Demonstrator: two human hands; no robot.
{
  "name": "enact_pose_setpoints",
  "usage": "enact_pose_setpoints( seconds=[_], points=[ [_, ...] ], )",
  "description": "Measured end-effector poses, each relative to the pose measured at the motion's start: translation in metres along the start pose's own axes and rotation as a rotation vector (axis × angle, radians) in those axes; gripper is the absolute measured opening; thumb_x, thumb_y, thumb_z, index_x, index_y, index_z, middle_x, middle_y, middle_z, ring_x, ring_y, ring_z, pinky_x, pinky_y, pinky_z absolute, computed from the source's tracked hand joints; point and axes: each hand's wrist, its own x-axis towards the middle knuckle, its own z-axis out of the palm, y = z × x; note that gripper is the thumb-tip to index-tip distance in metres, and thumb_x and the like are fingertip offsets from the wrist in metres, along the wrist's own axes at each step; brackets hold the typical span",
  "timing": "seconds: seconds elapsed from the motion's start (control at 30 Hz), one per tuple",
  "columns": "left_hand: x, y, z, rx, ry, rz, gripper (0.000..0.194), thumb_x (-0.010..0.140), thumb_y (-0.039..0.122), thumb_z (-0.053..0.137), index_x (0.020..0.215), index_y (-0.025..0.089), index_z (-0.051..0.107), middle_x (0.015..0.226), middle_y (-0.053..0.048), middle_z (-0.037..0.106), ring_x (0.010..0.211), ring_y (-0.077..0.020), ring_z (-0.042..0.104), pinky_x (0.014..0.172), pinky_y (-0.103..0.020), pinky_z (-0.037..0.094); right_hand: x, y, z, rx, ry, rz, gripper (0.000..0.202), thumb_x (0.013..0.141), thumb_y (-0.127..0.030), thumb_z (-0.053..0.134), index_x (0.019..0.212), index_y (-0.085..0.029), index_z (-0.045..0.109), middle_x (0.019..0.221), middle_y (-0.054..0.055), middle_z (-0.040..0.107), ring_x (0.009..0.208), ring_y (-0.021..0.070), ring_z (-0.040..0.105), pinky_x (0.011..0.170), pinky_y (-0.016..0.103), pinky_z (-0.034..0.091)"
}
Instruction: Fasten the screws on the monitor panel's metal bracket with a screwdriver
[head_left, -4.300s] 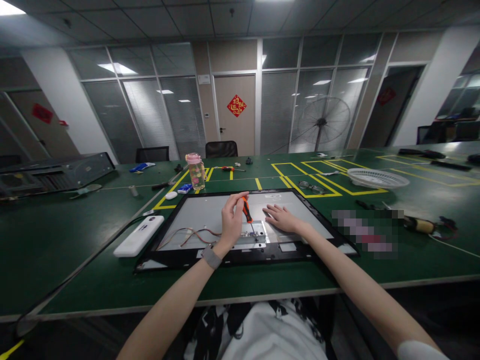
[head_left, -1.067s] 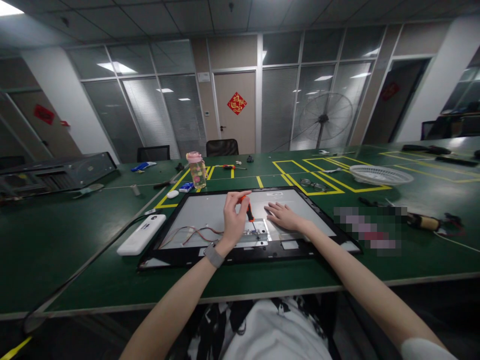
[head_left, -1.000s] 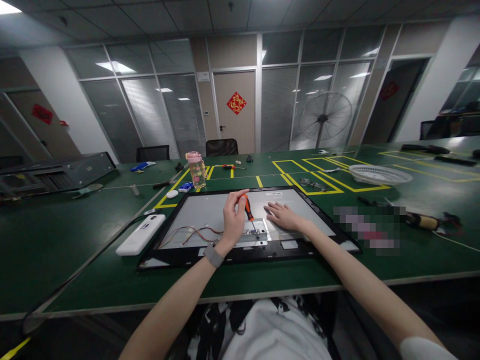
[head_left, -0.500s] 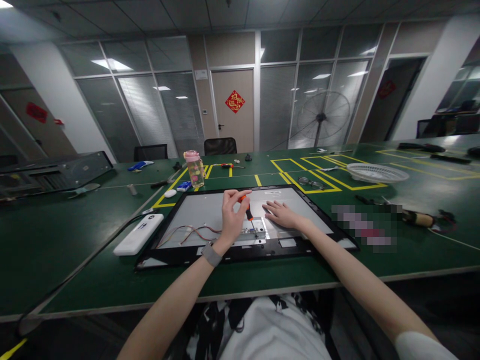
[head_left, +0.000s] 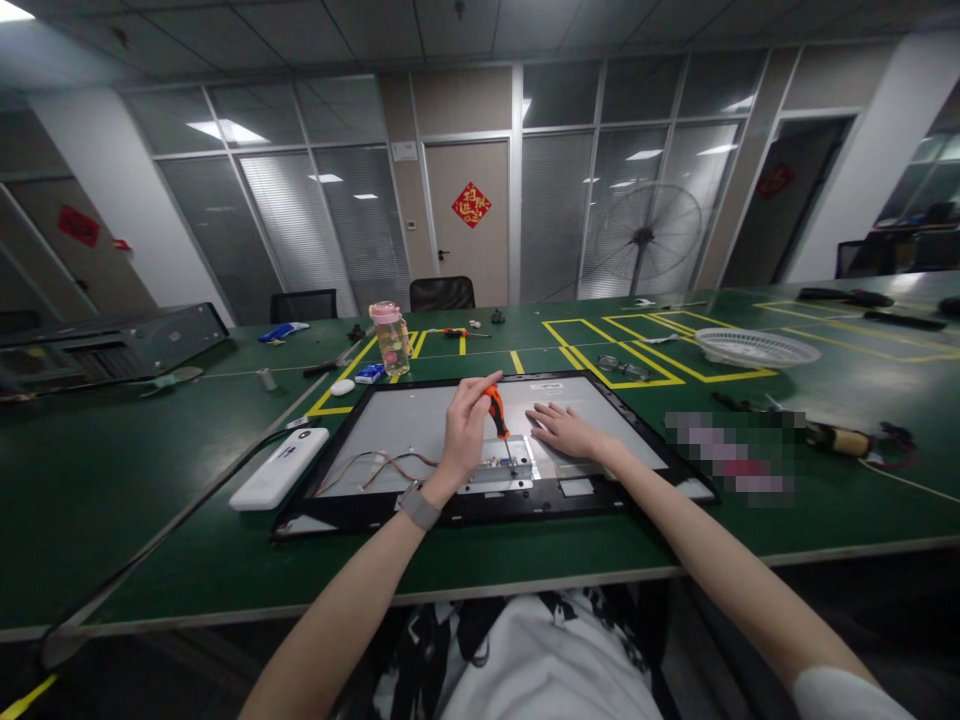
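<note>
My left hand [head_left: 466, 425] is closed round the top of an orange and black screwdriver [head_left: 498, 412]. The screwdriver stands nearly upright, its tip on a small metal bracket with a circuit board [head_left: 495, 468]. That bracket sits near the front edge of a flat grey panel with a black frame [head_left: 540, 503]. Flat on the panel, to the right of the screwdriver, lies my right hand [head_left: 566, 432], fingers spread and holding nothing. Thin coloured wires [head_left: 382, 462] run left from the bracket across the panel.
Left of the panel lies a white power bank [head_left: 280, 470]. Behind it stand a pink-lidded bottle [head_left: 391, 340] and a small blue box [head_left: 369, 373]. Glasses [head_left: 624, 368], a white basket [head_left: 756, 348] and a cylindrical tool [head_left: 836, 438] lie to the right.
The fingers of my left hand have shifted round the screwdriver handle, uncovering more of it. My right hand stays flat on the panel.
</note>
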Motion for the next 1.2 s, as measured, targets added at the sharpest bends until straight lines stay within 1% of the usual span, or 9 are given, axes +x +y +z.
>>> enact_pose_setpoints(
  seconds=[0.1, 0.23, 0.37, 0.47, 0.6, 0.8, 1.0, 1.13, 1.2],
  points=[
    [0.0043, 0.0017, -0.0041, -0.008, -0.08, 0.005, 0.028, 0.092, 0.026, 0.048, 0.113, 0.022, 0.066, 0.095, -0.005, 0.058, 0.091, -0.0163, 0.056, 0.083, -0.028, 0.044, -0.0001, 0.0, 0.0, 0.0, 0.002, 0.002, 0.059, 0.094, -0.05, 0.026, 0.147, -0.023, 0.032, 0.155, 0.01, 0.024, 0.142, 0.0336, 0.02, 0.11, 0.056, 0.02],
    [0.0064, 0.0009, -0.0065, 0.025, -0.071, 0.021, 0.023, 0.086, 0.026, 0.059, 0.107, 0.022, 0.069, 0.089, -0.003, 0.054, 0.084, -0.0151, 0.054, 0.077, -0.026, 0.045, 0.0016, 0.0012, 0.0014, -0.005, 0.003, 0.002, 0.06, 0.094, -0.051, 0.026, 0.147, -0.023, 0.03, 0.155, 0.01, 0.024, 0.142, 0.034, 0.02, 0.11, 0.058, 0.019],
    [0.0073, -0.0012, -0.0074, -0.036, -0.145, 0.012, 0.03, 0.093, 0.024, 0.046, 0.116, 0.022, 0.065, 0.103, -0.006, 0.058, 0.098, -0.0176, 0.055, 0.087, -0.03, 0.044, 0.0028, 0.0024, 0.0028, -0.022, 0.004, 0.001, 0.06, 0.094, -0.05, 0.026, 0.147, -0.023, 0.031, 0.155, 0.01, 0.025, 0.142, 0.0339, 0.02, 0.109, 0.057, 0.02],
    [0.0079, -0.0022, -0.0077, -0.087, -0.177, -0.004, 0.031, 0.093, 0.024, 0.046, 0.118, 0.02, 0.063, 0.101, -0.006, 0.06, 0.094, -0.0169, 0.057, 0.085, -0.03, 0.045, 0.0029, 0.0025, 0.0031, -0.03, 0.007, 0.0, 0.06, 0.094, -0.05, 0.025, 0.147, -0.023, 0.031, 0.155, 0.011, 0.025, 0.142, 0.0341, 0.02, 0.109, 0.057, 0.021],
    [0.0069, -0.0016, -0.0077, -0.006, -0.133, 0.014, 0.024, 0.088, 0.027, 0.058, 0.11, 0.022, 0.067, 0.091, -0.003, 0.055, 0.084, -0.0144, 0.056, 0.077, -0.025, 0.046, 0.0025, 0.002, 0.0027, -0.017, 0.006, -0.002, 0.061, 0.094, -0.051, 0.025, 0.147, -0.022, 0.031, 0.155, 0.011, 0.025, 0.142, 0.0347, 0.02, 0.109, 0.058, 0.02],
    [0.0045, -0.0001, -0.0058, 0.015, -0.101, 0.066, 0.03, 0.096, 0.022, 0.042, 0.116, 0.021, 0.064, 0.102, -0.006, 0.058, 0.098, -0.0163, 0.055, 0.088, -0.03, 0.043, 0.0019, 0.0018, 0.0017, -0.006, 0.003, 0.007, 0.059, 0.094, -0.051, 0.026, 0.147, -0.024, 0.031, 0.155, 0.01, 0.024, 0.142, 0.0332, 0.019, 0.11, 0.057, 0.019],
    [0.0028, -0.0019, -0.0028, 0.033, -0.042, 0.076, 0.023, 0.089, 0.026, 0.058, 0.11, 0.021, 0.067, 0.093, -0.003, 0.054, 0.085, -0.0141, 0.055, 0.077, -0.026, 0.047, 0.0025, 0.0022, 0.002, 0.003, 0.002, 0.001, 0.06, 0.094, -0.051, 0.026, 0.147, -0.024, 0.03, 0.155, 0.01, 0.024, 0.142, 0.0335, 0.019, 0.11, 0.057, 0.018],
    [0.0019, -0.0012, -0.004, 0.029, -0.073, 0.085, 0.029, 0.095, 0.021, 0.044, 0.115, 0.021, 0.064, 0.102, -0.005, 0.057, 0.096, -0.0161, 0.055, 0.086, -0.03, 0.044, 0.0031, 0.0021, 0.0019, 0.007, 0.001, -0.004, 0.06, 0.094, -0.051, 0.026, 0.147, -0.023, 0.03, 0.155, 0.01, 0.025, 0.142, 0.0341, 0.02, 0.109, 0.059, 0.018],
    [0.0016, -0.0012, -0.0039, 0.019, -0.073, 0.081, 0.03, 0.095, 0.019, 0.043, 0.117, 0.021, 0.063, 0.102, -0.005, 0.058, 0.096, -0.0157, 0.056, 0.086, -0.03, 0.044, 0.0029, 0.0016, 0.0015, 0.013, 0.002, -0.002, 0.061, 0.094, -0.051, 0.026, 0.147, -0.023, 0.03, 0.155, 0.01, 0.025, 0.142, 0.0342, 0.02, 0.109, 0.059, 0.018]
  ],
)
